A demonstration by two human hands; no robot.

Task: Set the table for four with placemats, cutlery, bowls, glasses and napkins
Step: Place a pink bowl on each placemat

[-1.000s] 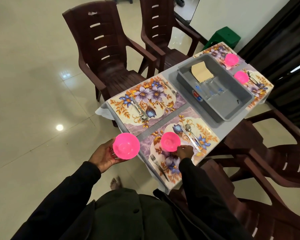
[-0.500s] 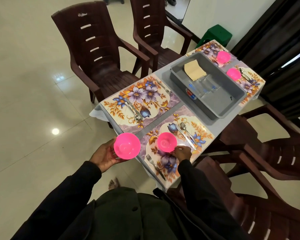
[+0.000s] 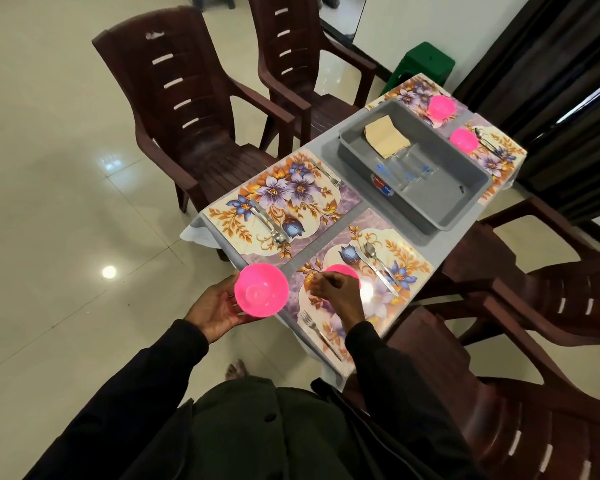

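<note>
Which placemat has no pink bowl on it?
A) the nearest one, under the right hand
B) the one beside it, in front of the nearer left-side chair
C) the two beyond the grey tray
B: that placemat carries only cutlery; the left hand holds a fourth pink bowl near its corner.

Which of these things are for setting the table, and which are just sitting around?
For the job:
- four flowered placemats
- pink bowl held in the left hand
- near bowl under the right hand
- two far bowls
- cutlery
- grey tub with glasses and napkins

Just there:
- brown chairs
- green stool
- dark curtains
</note>
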